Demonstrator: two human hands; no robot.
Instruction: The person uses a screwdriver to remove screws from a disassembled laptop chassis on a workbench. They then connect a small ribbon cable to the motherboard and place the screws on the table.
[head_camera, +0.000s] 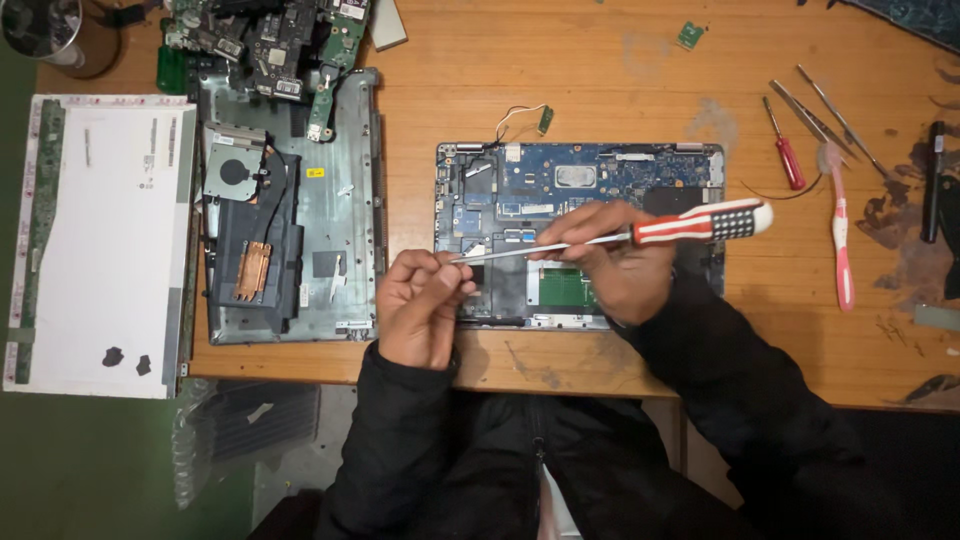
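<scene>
An opened laptop base (600, 175) with a blue circuit board lies on the wooden table in front of me. My right hand (615, 260) holds a long screwdriver (700, 225) with a red, white and black handle, its shaft lying almost level and pointing left. My left hand (420, 305) is curled at the screwdriver's tip, fingers pinched together there. Whether something small sits between those fingers is too small to tell. Both hands hover over the lower left part of the laptop base.
A second dismantled laptop chassis (345, 200) with a fan, copper heat pipe and loose boards lies to the left. A bare screen panel (100, 240) sits at far left. A small red screwdriver (787, 155), tweezers (815, 115) and a pink toothbrush (842, 235) lie at right.
</scene>
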